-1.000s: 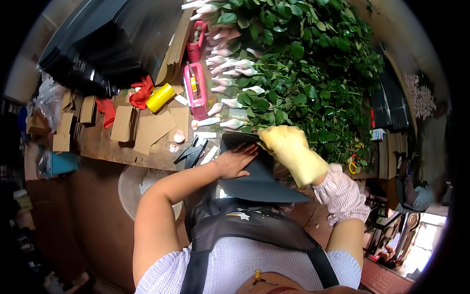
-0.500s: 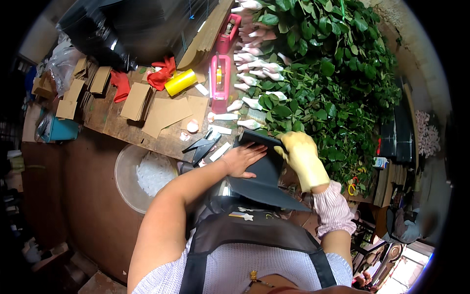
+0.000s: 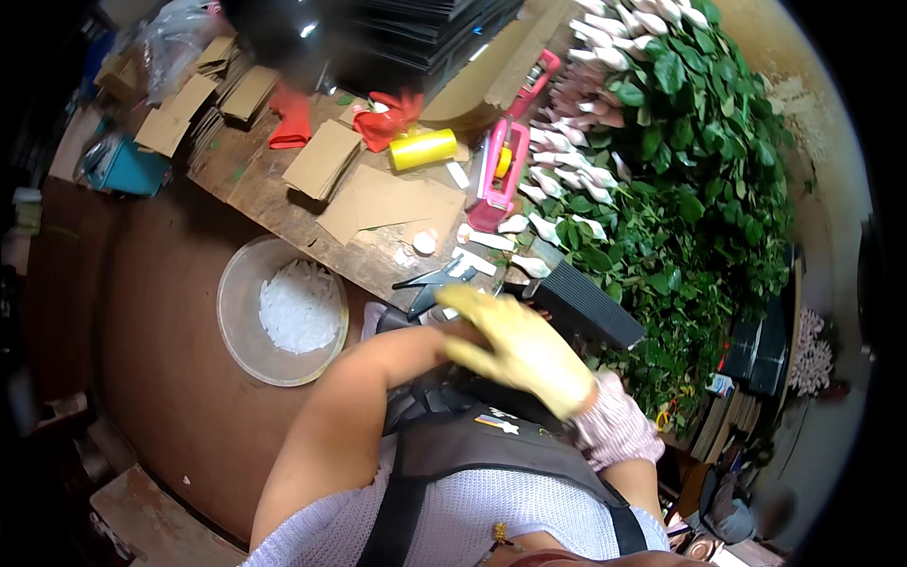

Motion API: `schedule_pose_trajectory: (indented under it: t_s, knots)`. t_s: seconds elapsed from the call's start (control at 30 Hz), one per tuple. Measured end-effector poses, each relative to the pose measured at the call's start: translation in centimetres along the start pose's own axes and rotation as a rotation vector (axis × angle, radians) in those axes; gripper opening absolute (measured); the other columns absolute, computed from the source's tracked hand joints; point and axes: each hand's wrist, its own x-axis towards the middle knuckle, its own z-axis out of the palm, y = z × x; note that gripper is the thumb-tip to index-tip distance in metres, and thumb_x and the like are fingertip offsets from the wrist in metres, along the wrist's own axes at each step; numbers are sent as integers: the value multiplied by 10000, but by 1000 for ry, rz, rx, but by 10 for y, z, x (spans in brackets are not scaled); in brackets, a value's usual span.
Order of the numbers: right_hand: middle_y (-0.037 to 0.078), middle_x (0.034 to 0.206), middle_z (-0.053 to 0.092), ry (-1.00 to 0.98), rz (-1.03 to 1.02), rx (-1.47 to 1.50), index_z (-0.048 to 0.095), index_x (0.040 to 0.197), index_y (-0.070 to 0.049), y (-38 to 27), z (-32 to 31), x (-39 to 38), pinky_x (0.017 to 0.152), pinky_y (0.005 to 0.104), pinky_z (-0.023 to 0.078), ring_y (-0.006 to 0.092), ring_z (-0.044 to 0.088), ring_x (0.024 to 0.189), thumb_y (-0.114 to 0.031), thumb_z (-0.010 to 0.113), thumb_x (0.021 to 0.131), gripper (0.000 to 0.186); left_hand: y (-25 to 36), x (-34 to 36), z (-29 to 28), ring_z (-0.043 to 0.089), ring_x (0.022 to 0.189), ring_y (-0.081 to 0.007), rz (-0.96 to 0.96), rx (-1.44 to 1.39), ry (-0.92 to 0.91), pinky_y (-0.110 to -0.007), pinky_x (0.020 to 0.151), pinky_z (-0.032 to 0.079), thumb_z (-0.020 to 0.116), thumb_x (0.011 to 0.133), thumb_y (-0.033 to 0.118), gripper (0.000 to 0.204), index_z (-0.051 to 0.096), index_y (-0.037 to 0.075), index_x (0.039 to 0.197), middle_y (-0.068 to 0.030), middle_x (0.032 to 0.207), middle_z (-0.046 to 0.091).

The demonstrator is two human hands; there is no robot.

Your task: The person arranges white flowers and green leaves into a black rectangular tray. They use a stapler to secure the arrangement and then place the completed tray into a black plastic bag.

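My right hand [image 3: 529,354], in a pale yellow glove, reaches across my left forearm [image 3: 406,354] with its fingers stretched apart and slightly blurred. Its fingertips are close to a black stapler-like tool [image 3: 436,285] at the table edge. Behind the glove my left hand is almost wholly hidden, beside a folded black board [image 3: 590,304] with a ridged face. That board lies at the near edge of the leafy stems [image 3: 652,246]. White and pink sleeved flower heads [image 3: 572,175] point left from the stems.
Left of the flowers stand pink tape dispensers [image 3: 496,180]. Farther left lie a yellow roll [image 3: 422,149], red gloves [image 3: 387,118] and brown cardboard pieces [image 3: 324,161]. A round tub [image 3: 231,326] with white scraps stands on the floor. Black stacked sheets [image 3: 425,38] rise at the back.
My right hand has left the board's right side and crossed leftward over my left wrist. The black board has turned and now shows its ridged face. The whole view has shifted and tilted.
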Motion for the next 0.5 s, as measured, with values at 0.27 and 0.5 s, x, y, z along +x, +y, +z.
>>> schedule_pose_trajectory:
  t_s: [0.27,0.5]
  knots:
    - [225,1322,635,-85,237,-549,433,1512,-47,86,89,199,857,422,589,320,712,1072,-370,792,856,815,-9,40,-58,333,1516,-242,163,318,-313,-424,1273,216,364,1081,349,580,342,63,1584,-137,1648,337]
    - [105,981,749,-27,214,-582,687,1206,-120,55,58,141,729,443,605,299,758,907,-146,628,923,291,-18,49,-83,365,1480,-255,178,570,-464,-426,1249,247,414,1073,359,569,380,73,1565,-147,1605,384]
